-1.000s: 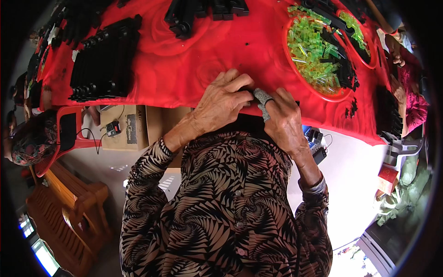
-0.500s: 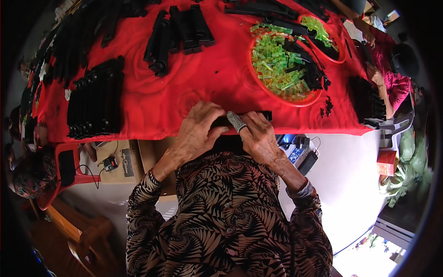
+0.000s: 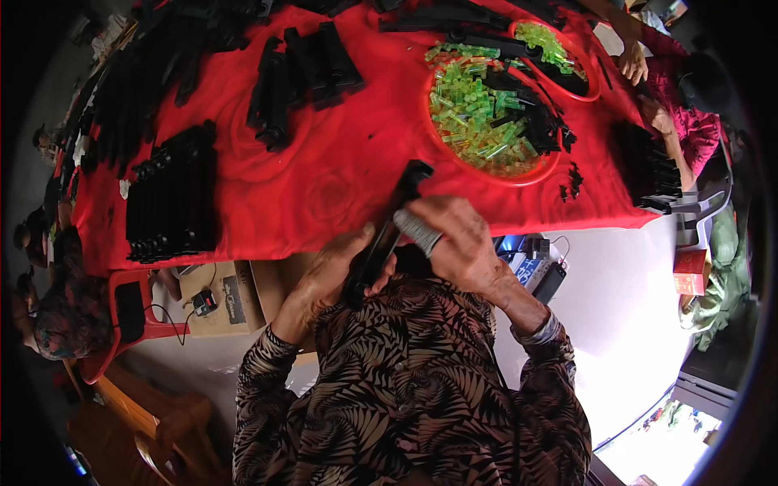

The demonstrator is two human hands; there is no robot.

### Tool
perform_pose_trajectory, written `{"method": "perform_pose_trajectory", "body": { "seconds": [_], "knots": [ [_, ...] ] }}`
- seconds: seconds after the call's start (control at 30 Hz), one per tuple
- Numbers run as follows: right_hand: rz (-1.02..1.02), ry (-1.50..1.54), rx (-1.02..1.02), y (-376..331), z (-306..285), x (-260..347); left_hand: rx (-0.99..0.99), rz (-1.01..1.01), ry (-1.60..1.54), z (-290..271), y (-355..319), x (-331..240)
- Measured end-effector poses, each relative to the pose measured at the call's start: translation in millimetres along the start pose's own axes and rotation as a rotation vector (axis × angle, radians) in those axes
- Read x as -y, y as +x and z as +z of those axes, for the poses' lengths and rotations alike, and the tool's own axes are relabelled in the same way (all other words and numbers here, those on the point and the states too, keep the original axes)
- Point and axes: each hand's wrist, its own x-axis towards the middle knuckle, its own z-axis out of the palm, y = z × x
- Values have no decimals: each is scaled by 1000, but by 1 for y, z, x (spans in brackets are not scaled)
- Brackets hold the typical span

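Note:
A long black plastic strip-shaped part stands tilted over the table's front edge, its far end leaning right. Its lower half lies in my left hand, with the thumb along one side and fingertips showing on the other. My right hand is beside the part's right side, blurred, its fingers curled inward. A grey cover wraps one of its fingers, close to the part. Whatever those fingertips pinch, if anything, is hidden. Right of the part's far end, an orange-red basin holds small yellow-green clear pieces and black pieces.
A red cloth covers the table. Similar black parts lie in a stacked row at left and a group farther back. A second basin stands at the far right, near another person's hands. Black crumbs lie by the first basin.
The black part has swung from lying nearly level under both hands to a steep tilt in my left hand. My right hand has moved slightly right and lower. The view has shifted a little.

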Motion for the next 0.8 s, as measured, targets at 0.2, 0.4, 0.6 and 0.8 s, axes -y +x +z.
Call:
{"method": "perform_pose_trajectory", "body": {
  "seconds": [0.2, 0.4, 0.6, 0.8],
  "knots": [
    [809, -117, -364, -6, -33, -96, -199, 181, -146, 1, 0, 5],
    [737, -166, -349, -3, -41, -143, -253, 237, -139, 0, 2, 15],
    [738, -395, -177, -8, -31, -163, -238, 260, -138, -2, 3, 18],
    [670, -399, -218, -9, -28, -165, -253, 259, -173, -4, 3, 21]
  ]
}}
